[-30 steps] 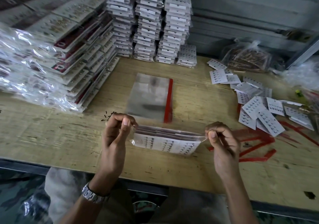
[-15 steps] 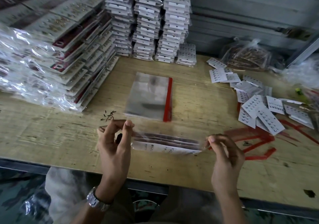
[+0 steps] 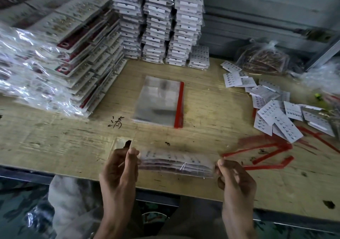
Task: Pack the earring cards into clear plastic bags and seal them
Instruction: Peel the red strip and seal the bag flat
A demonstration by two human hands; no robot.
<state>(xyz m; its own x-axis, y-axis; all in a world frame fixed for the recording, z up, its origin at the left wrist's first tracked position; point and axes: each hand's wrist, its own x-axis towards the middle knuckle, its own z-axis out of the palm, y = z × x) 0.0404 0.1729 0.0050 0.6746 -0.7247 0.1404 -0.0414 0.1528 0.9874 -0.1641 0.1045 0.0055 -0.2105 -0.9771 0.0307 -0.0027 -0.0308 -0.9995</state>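
Pinching a bag [image 3: 176, 163] at both ends: thumb against fingertips with the left hand [image 3: 119, 167] on the left end, same pinch with the right hand [image 3: 233, 179] on the right end. Inside the bag, a thin sheaf of cards [image 3: 165, 155], layered edge over edge, with rows of small studs just readable on the top one. Held stretched out and roughly level over the near edge of the table [image 3: 55, 143]; touching the wood or not, cannot tell. Both forearms reaching up from below, backs of the hands to the camera, palms turned in toward each other. Past the left thumb, a clear flap [image 3: 120, 143] sticking up.

Straight ahead on the table, well apart from the hands, a flat stack of empty bags [image 3: 156, 100] with a red band [image 3: 179, 104] down its right edge. Off to the right, loose cards [image 3: 272, 113] scattered in an overlapping heap. Nearer, just beyond the right hand, red strips [image 3: 266, 152] lying across the wood. At the back, three tall stacks [image 3: 158, 23] of packed cards against the wall, with a short fourth beside them. Filling the left, a slumped pile [image 3: 55, 54] of bigger bagged cards. In the far right corner, a tied-off sack [image 3: 263, 60] of brownish bits, too blurred to name.
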